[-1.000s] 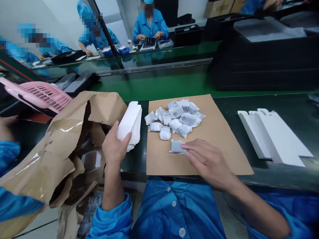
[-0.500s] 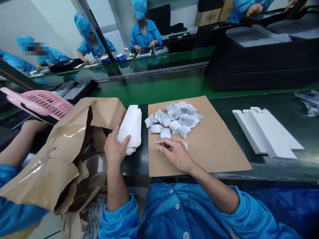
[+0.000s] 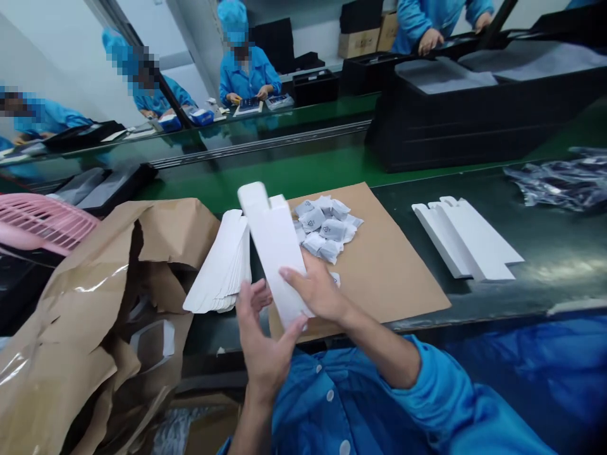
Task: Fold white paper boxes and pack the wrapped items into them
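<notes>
A flat white carton (image 3: 275,246), tilted with its flaps at the top, is up off the table. My right hand (image 3: 318,287) grips it by the right edge, thumb on the front face. At the lower end, my left hand (image 3: 265,344) has its fingers spread, with the thumb at the carton's bottom corner; whether it touches cannot be made out. Left of them lies a fanned stack of flat white cartons (image 3: 220,268). Behind the right hand, small white packets (image 3: 327,227) are heaped on a brown cardboard sheet (image 3: 389,272), partly hidden by the held carton.
White cartons (image 3: 474,240) lie to the right, with clear plastic bags (image 3: 564,180) beyond. A torn brown paper bag (image 3: 95,297) and a pink basket-like thing (image 3: 45,218) crowd the left. Black bins (image 3: 474,126) stand on the green line; several co-workers sit or stand across it.
My right hand has taken hold of one white carton and raised it. My left hand has come off the stack toward the carton's lower end. The view has shifted right.
</notes>
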`<state>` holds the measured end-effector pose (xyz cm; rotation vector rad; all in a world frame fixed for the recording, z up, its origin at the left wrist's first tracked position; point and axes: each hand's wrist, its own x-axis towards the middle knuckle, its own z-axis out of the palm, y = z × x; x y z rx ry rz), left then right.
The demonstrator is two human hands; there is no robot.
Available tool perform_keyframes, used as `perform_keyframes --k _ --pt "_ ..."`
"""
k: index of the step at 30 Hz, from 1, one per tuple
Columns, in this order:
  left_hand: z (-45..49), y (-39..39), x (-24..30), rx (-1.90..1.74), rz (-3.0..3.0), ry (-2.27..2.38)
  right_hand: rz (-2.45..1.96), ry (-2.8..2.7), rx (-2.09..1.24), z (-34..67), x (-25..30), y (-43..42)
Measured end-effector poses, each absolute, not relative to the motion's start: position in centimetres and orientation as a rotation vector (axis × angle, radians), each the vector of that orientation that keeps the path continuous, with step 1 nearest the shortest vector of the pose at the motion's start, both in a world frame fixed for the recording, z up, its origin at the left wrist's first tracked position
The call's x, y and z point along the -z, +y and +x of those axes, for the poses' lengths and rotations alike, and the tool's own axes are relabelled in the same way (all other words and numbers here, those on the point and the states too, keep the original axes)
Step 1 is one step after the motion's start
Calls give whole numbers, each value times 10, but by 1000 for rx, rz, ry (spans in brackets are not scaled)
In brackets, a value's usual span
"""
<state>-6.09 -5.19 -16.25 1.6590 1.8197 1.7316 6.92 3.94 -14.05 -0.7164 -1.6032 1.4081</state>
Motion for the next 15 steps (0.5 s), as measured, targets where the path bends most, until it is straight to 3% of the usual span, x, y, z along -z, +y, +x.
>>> perform_keyframes --k 2,5,7,11,15 --pt "-64 -62 155 -1780 1479 1690 -614 -2051 -1450 106 128 44" --pt "-83 -61 141 -1457 1406 1726 -473 -2613 -1391 152 114 45" --pt "-86 -54 139 -1358 1305 1706 -632 -2719 -1072 164 112 37" --pt "-66 -43 147 -1586 926 1509 -944 -2591 -186 156 128 8" --pt "-70 -44 147 -1259 1060 1334 -793 -2564 214 154 140 0"
